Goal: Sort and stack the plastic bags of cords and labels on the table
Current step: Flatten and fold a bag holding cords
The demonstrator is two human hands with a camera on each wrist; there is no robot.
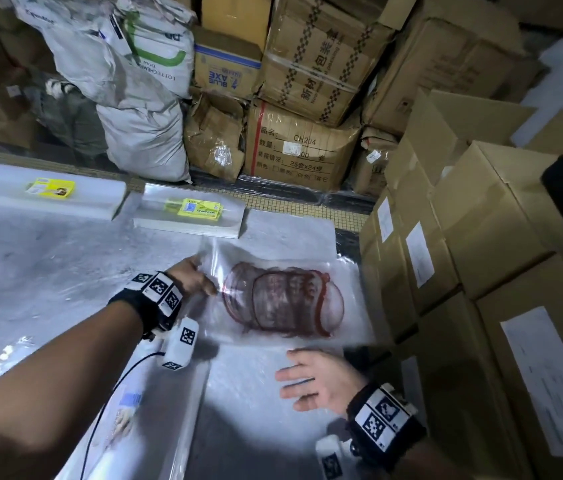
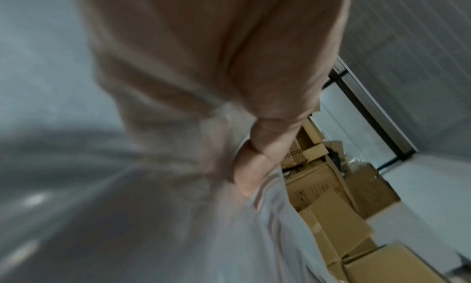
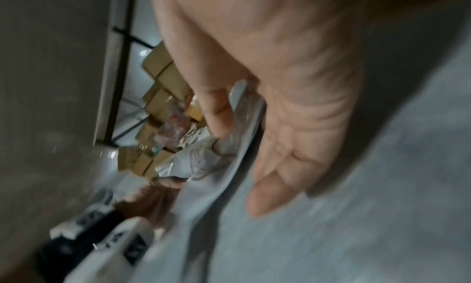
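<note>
The surface (image 1: 48,271) spreads grey and plastic-covered in front of me, walled on its right edge by cardboard boxes (image 1: 481,237) and along its far edge by more cartons and a grey sack (image 1: 141,140). Toward that far edge lie two flat stacks of clear bags, the far-left stack (image 1: 44,199) and the middle stack (image 1: 190,216), each with a yellow label pack on top. Nearer me, toward the right edge, is the clear bag of red cord (image 1: 283,299), its long axis running roughly left to right across the surface, coil in the middle. My left hand (image 1: 192,277) grips the bag's left edge, thumb and fingers pinching the plastic; the left wrist view, though blurred, shows film under my thumb. My right hand (image 1: 314,379) lies just on the near side of the bag, fingers spread and relaxed, holding nothing; whether the palm touches the plastic sheet beneath I cannot tell. So the bag lies directly beyond my right fingers and rightward of my left, and the left hand is nearer. I judge the next move belongs to it: placing this bag on a stack.
</note>
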